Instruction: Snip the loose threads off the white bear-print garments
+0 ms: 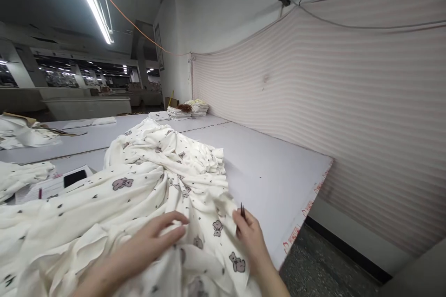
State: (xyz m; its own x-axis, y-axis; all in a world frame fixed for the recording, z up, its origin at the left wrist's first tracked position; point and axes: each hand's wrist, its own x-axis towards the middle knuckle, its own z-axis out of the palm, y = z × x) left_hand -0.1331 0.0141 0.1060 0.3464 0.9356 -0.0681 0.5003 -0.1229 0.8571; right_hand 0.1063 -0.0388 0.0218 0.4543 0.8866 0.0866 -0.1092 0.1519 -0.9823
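Observation:
A large heap of white fabric [139, 195], printed with grey-brown bears and small dark marks, lies bunched across the near table. Over its front part, my left hand [156, 236] hovers or rests with fingers stretched and slightly apart; contact is hard to tell. At the fabric's right edge is my right hand [249, 232], closed around a small dark pointed tool [242, 210] whose tip sticks up past the fingers. The rest of that tool is hidden in the palm. Right-hand fingertips are close to the cloth, and whether they also pinch it cannot be seen.
The grey table [272, 167] has a taped right edge above a dark floor [327, 264]. Papers and a black phone [75, 177] lie at left. Folded stacks [198, 107] stand at the back. A striped pink-white cloth [348, 102] covers the right wall.

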